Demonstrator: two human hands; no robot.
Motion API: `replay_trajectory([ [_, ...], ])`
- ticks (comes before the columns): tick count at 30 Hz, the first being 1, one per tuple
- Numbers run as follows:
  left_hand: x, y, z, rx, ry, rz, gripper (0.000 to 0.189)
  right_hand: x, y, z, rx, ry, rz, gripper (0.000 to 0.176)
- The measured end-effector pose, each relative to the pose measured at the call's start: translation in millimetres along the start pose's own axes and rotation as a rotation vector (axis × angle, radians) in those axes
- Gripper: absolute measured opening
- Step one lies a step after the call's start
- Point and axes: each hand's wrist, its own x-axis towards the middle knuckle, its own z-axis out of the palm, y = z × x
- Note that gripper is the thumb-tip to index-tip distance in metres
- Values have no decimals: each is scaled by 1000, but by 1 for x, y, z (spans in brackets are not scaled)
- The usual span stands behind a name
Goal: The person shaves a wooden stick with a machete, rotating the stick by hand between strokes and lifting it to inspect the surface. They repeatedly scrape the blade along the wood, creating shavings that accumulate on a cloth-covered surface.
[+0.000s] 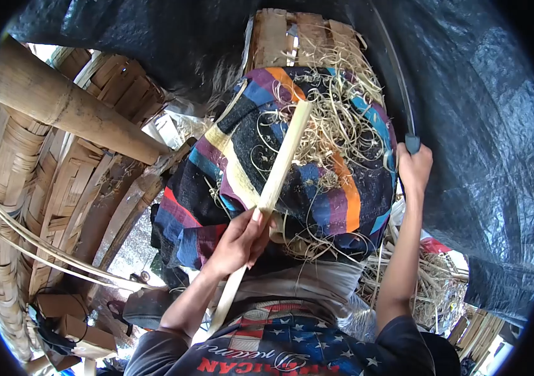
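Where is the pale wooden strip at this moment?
In the head view, the strip is near the middle, in the left hand's grip, slanting up over the patterned cloth toward the curly shavings.

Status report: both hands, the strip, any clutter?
Left hand gripping pale strip. Right hand holding long-bladed knife, clear of strip. Curled shavings heaped on striped cloth.

Strip (283, 155) smooth wd.; blanket (342, 188) matt cloth; tarp (480, 144) glossy plas.
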Motion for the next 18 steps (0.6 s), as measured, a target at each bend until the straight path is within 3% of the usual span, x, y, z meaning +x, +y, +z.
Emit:
replay_trajectory([
  [5,9,18,1,213,111,41,42,-48,7,-13,43,-7,-87,21],
  [10,20,16,0,393,210,54,36,-93,-10,-23,249,-199,53,24],
  [12,25,15,2,1019,327,368,29,-105,-7,-21,274,-239,77,24],
  [14,15,23,7,1339,434,173,34,-116,-5,-17,340,-254,132,25],
  [18,-4,44,6,1172,560,283,41,-130,-12,-10,450,-300,190,24],
])
